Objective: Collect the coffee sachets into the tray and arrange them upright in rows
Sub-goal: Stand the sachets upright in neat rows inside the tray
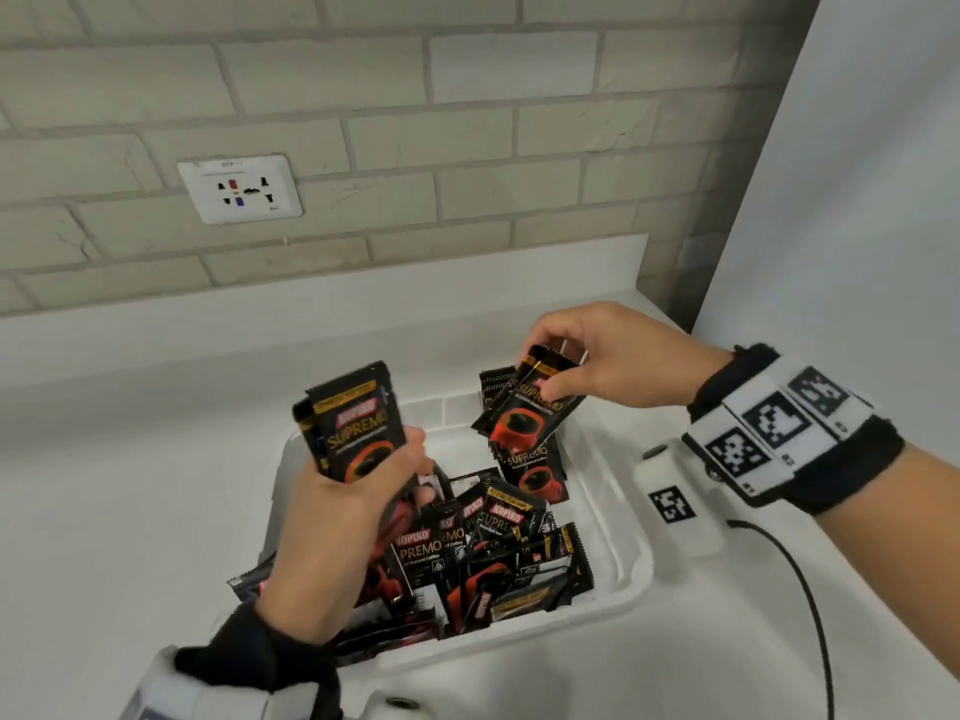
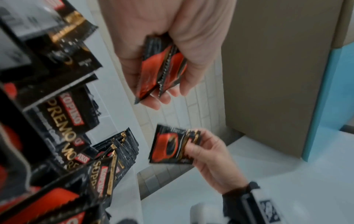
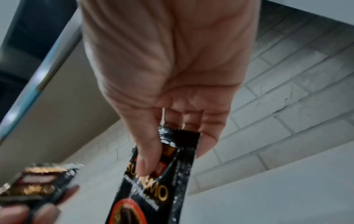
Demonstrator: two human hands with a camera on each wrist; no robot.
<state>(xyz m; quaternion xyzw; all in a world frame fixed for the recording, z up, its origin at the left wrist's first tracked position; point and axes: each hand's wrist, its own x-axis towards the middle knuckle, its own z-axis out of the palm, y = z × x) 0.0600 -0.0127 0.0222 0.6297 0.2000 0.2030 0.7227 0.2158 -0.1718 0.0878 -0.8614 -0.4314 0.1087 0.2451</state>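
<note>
Sachets in my left hand: my left hand [image 1: 358, 491] grips a small stack of Kopiko Supremo coffee sachets [image 1: 356, 423], upright, fronts facing me, held above the left part of the tray.
Sachets in my right hand: my right hand [image 1: 597, 356] pinches a couple of overlapping sachets [image 1: 527, 407] by their top edge, thumb on the front; they hang tilted over the tray's far right corner.
Upright row: a few sachets [image 1: 530, 470] stand on edge against the tray's far right wall, just below the ones in my right hand.
Loose pile: more sachets [image 1: 493, 558] lie jumbled in the near half of the tray, overlapping at all angles; one pokes over the left rim.
Tray: a white tray [image 1: 623, 563] sits on the white counter [image 1: 130, 485], near the tiled wall.
Wall: grey-white brick tiles with a white power socket [image 1: 240, 189] up left.
My wrists: a marker-patterned band [image 1: 779, 433] on the right, a black cuff on the left.
</note>
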